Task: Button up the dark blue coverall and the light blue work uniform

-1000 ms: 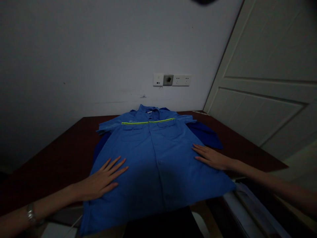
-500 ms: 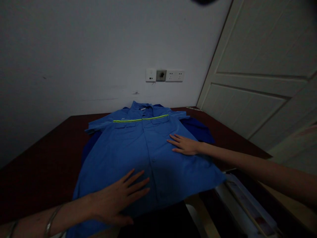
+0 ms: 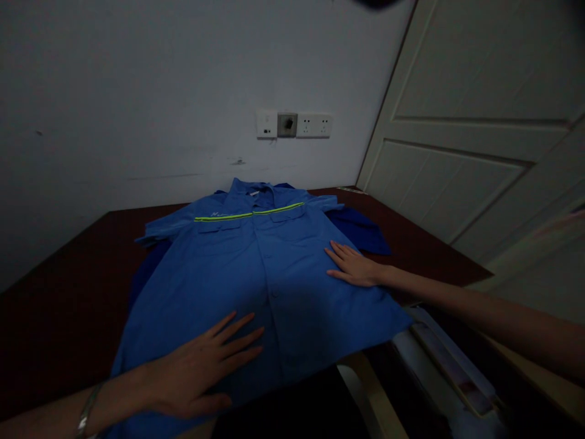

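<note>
A light blue short-sleeved work shirt (image 3: 219,262) lies spread out front side up, its collar toward the wall and its hem toward me. A yellow-green stripe (image 3: 223,217) crosses its chest above two flap pockets. My left hand (image 3: 196,366) rests flat on the lower left front, fingers spread. On the right side of the shirt front lies my right hand (image 3: 354,266), also flat with fingers apart. Darker blue cloth (image 3: 361,231) shows from beneath the shirt on both sides.
The shirt lies on a dark red-brown table (image 3: 59,274) against a pale wall (image 3: 137,91) with sockets (image 3: 313,125). A white panelled door (image 3: 466,158) stands at right. Below the table's right front, an open drawer or box holds papers (image 3: 452,366); its kind is unclear.
My right hand has slid slightly outward to the right across the shirt. My left hand stays on the lower left front. The view has shifted a little.
</note>
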`<state>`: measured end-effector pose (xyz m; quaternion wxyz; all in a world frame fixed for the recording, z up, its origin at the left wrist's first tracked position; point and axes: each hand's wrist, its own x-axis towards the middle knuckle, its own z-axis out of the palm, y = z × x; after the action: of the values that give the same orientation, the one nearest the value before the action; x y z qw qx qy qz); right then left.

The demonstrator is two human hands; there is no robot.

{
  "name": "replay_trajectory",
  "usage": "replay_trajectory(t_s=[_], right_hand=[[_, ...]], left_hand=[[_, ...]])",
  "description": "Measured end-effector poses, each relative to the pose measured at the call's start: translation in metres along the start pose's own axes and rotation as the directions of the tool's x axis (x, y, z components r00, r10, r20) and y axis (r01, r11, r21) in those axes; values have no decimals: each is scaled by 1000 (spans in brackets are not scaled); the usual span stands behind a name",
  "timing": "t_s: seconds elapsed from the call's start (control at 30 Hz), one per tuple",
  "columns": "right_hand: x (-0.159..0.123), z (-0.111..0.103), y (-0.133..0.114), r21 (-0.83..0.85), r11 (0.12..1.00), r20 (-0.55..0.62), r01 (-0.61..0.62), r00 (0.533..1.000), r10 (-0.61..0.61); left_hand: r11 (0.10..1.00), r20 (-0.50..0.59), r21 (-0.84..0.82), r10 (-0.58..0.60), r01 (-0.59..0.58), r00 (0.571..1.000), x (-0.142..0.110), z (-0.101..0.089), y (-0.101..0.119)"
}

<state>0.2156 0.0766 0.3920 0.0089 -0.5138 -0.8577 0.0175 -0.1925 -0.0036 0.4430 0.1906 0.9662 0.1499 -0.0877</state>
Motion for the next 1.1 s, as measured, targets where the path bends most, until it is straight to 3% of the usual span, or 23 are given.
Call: replay_trajectory(t_s=[0.13, 0.27, 0.33, 0.47, 0.63, 0.77, 0.93, 1.1], right_hand=[[7, -12, 2, -42, 999, 19, -35, 999, 36], [38, -31, -11, -92, 993, -44, 78, 996, -82], [60, -38, -25, -88, 988, -48, 129, 990, -133], [106, -37, -55, -34, 983, -20, 181, 983, -182], [137, -16, -68, 77, 981, 46, 176, 983, -180], [138, -4, -51, 100, 990, 1, 104, 995, -104], [123, 0, -11, 77, 997, -33, -26, 999, 29], [106, 0, 20, 43, 989, -20, -143, 989, 144]], left_hand=[[1000, -126, -14, 11, -13, 992, -6, -2, -16], [975, -388, 61, -173, 213, 905, -4, -20, -68], [943, -451, 113, -232, 313, 862, 2, -34, -100], [890, -430, 198, -298, 411, 853, 18, -50, -150], [857, -315, 195, -406, 477, 858, 29, -40, -179], [818, -291, 157, -497, 553, 818, 22, -37, -199], [770, -299, 150, -563, 620, 771, 0, -39, -219], [750, -322, 179, -567, 637, 758, -15, -38, -232]])
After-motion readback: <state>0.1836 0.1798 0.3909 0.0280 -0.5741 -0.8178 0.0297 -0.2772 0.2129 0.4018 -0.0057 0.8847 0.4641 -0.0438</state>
